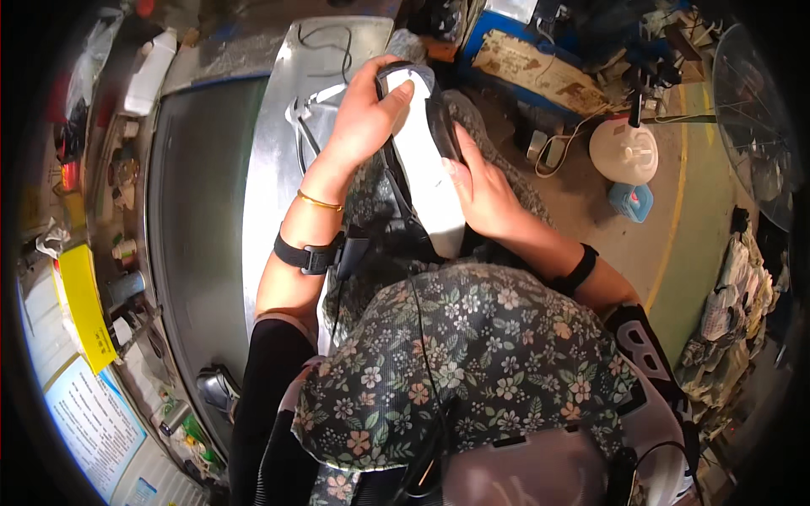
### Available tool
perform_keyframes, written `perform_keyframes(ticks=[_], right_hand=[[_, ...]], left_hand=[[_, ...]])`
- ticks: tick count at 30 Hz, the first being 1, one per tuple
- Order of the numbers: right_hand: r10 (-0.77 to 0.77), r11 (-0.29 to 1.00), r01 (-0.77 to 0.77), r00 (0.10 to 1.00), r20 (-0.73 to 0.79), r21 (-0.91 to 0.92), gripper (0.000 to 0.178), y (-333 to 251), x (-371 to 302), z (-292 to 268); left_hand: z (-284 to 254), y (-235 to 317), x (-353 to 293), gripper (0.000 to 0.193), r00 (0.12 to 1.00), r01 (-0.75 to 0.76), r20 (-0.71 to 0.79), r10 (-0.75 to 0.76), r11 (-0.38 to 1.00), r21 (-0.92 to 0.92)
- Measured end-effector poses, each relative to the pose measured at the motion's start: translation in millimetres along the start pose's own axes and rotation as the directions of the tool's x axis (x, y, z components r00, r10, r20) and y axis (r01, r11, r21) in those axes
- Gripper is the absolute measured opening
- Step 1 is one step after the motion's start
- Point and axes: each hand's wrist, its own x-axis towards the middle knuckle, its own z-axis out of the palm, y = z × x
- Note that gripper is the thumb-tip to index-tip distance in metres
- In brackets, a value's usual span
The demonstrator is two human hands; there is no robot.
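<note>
Shoe (426,160) | white side up | axis fore-aft, far end L | LH (364,120), RH (484,187) grip: clsd on it

Open floor (582,207) right of hands (485,192), white jug (612,153) beyond

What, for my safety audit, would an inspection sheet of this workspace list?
Surface: metal tabletop at left.
Handled thing: white-and-dark shoe-shaped piece, white face toward the camera.
Clutter: white container, yellow object, mixed items at far left.
Hands: left hand grips the piece's far end; right hand grips its right side.
Cables: dark cord on the tabletop; pale cord on the floor.
Surroundings: white jug, blue container near it, yellow floor line.
</note>
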Motion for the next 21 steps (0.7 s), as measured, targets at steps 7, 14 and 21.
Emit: perform_keyframes(ticks=[7, 14, 21], right_hand=[[-0.027, 0.748, -0.027, 0.997, 0.071, 0.663, 0.069, 4.4, 55.8, 4.7], [0.043, 0.884, -0.040, 0.999, 0.003, 0.467, 0.086, -23.6, 65.1, 31.5], [-0.182, 0.862, 0.229, 0.972, -0.146, 0.453, 0.075, -3.9, 33.7, 37.9]], left_hand=[[21.2, -24.8, -13.0, 0.051, 0.928, 0.146, -0.077, -0.364, 0.548, -0.824], [-6.3, 25.6, -19.7, 0.060, 0.931, 0.361, -0.343, -0.122, 0.436, 0.824], [20.8, -7.5, -101.4, 0.055, 0.963, -0.007, -0.239, 0.127, 0.895, 0.446]])
